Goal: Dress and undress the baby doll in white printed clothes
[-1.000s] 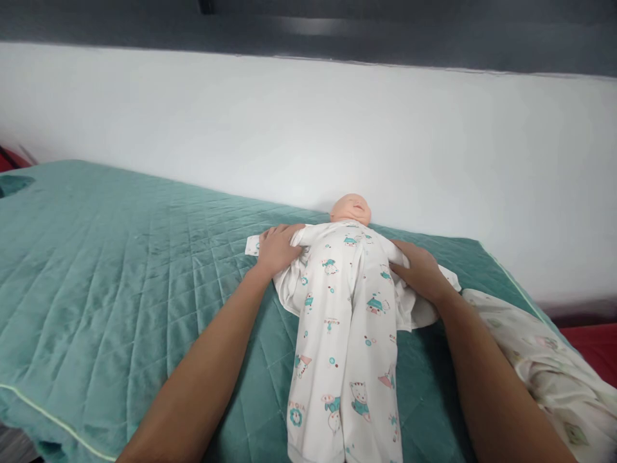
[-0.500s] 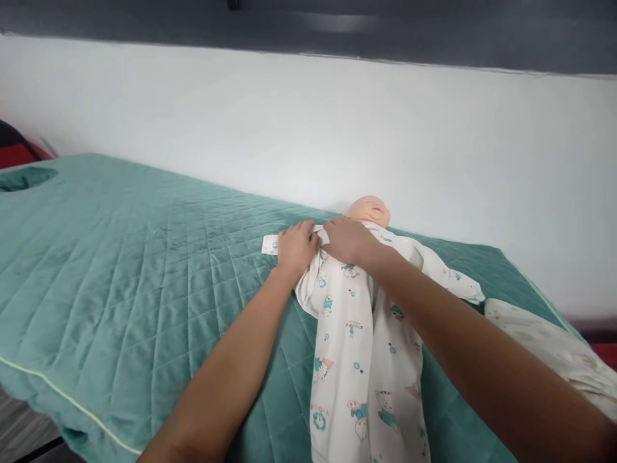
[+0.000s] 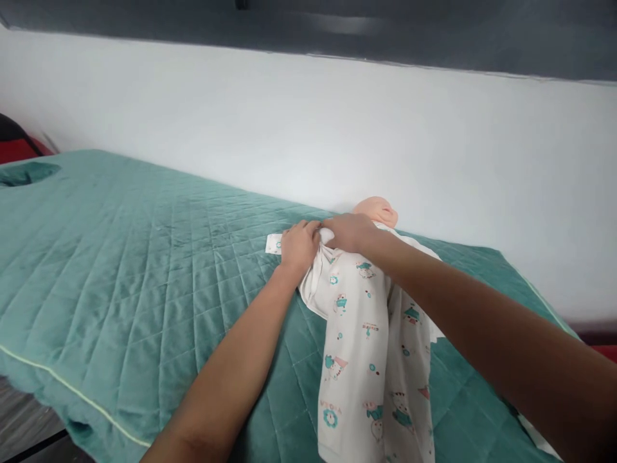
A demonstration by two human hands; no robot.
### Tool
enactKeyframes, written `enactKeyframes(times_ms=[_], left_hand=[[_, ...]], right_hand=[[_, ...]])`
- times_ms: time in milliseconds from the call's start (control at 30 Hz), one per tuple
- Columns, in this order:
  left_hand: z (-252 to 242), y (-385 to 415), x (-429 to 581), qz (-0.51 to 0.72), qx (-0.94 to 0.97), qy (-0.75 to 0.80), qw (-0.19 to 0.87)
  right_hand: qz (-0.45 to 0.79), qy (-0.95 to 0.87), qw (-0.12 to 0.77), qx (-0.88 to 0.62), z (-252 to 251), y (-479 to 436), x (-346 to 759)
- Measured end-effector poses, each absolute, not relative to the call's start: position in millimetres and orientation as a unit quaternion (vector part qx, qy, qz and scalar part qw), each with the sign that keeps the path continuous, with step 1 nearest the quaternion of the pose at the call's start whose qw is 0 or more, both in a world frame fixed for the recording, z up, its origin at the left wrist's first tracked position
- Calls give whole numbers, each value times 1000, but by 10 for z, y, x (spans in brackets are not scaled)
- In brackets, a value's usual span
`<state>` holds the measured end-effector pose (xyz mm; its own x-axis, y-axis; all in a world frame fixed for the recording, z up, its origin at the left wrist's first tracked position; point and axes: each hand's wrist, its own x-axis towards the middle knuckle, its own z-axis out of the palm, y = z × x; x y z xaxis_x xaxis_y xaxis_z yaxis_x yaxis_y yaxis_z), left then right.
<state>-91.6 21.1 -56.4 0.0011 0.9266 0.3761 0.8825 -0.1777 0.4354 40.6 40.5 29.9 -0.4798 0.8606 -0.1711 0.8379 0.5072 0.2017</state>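
The pink doll (image 3: 370,208) lies on the green quilt (image 3: 144,257) near the wall (image 3: 241,116), its body covered by rumpled white clothes (image 3: 354,341) with little animal pictures.

Velvety quilted bedcover (image 3: 168,270), matt printed suit (image 3: 354,334)
The suit looks like thin, soft cloth; doll's head (image 3: 372,208) smooth, plastic-like; wall (image 3: 216,116) smooth and matt; dark panel (image 3: 434,32) faintly glossy

One doll (image 3: 372,209), two hands (image 3: 299,247), one green cover (image 3: 120,257); seemingly one printed garment (image 3: 354,360), partly hidden.

Hands (image 3: 299,247) closer tog., doll's head (image 3: 373,209) turned
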Motion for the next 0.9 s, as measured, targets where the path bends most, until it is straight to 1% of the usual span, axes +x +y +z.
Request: enactKeyframes(times_ms=[233, 467, 733, 900], left_hand=[[-612, 211, -986, 372, 687, 619, 85], [-653, 229, -1019, 359, 684, 622, 131], [-656, 214, -1054, 306, 702, 632, 120], [-648, 212, -1054, 276, 703, 650, 81]], right_hand=[[79, 849, 135, 504, 496, 312, 641], [92, 838, 104, 528, 659, 201, 813], [74, 837, 84, 535, 723, 184, 926], [71, 840, 76, 533, 663, 197, 901]])
